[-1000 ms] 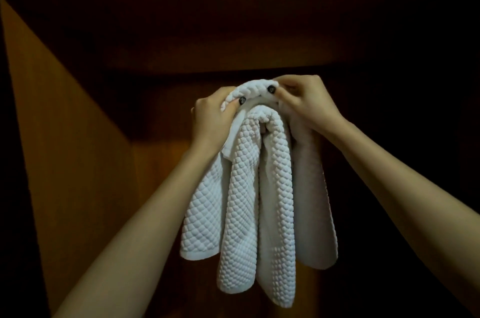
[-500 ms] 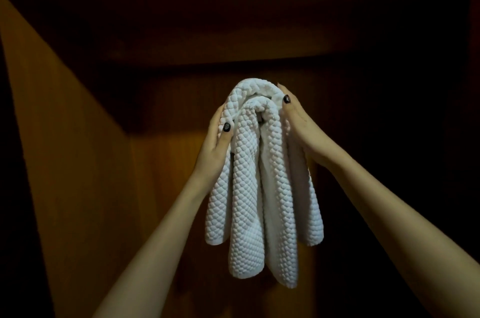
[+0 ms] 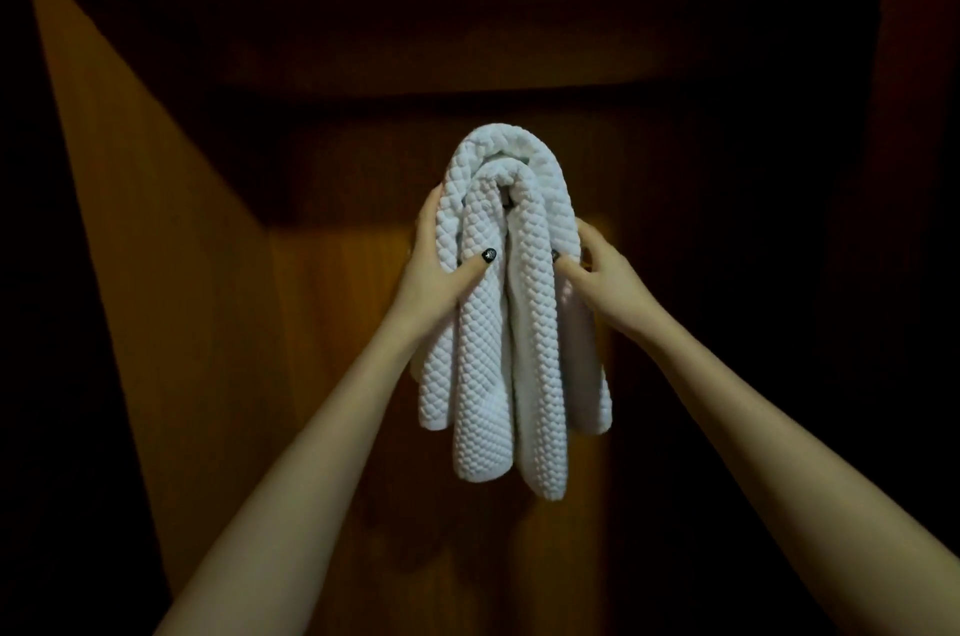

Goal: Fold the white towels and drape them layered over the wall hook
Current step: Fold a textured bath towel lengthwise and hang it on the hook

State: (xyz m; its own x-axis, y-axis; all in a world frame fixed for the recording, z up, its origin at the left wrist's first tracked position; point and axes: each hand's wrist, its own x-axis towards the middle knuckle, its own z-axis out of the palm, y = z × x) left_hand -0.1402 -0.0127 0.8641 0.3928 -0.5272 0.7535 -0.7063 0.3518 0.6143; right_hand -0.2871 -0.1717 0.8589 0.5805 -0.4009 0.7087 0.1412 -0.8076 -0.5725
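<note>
Head view: two white towels are seen draped in layers at centre frame, against a wooden back panel lit warm orange. The outer towel is arched over the top, w/ the inner towel looped just beneath it; both are hung doubled, so four strands are left dangling side by side, the two middle ones lowest. The wall hook is covered by the folds; only a small dark gap is seen under the inner loop, and what is in it cannot be told. The towels' L side is grasped by the left grip, approx. a third of the way down from the arch: the thumb, w/ dark nail, is pressed across the front of the weave, and the fingers are wrapped behind the L edge. The R side is taken at about the same height by the right grip, fingers curled in and the outer towel's R strand pinched between them. Both bare forearms are stretched up from the bottom corners. A lit side panel is seen at L; above the towels a deeply shadowed overhang is made out, and the R edge is lost in dark.
</note>
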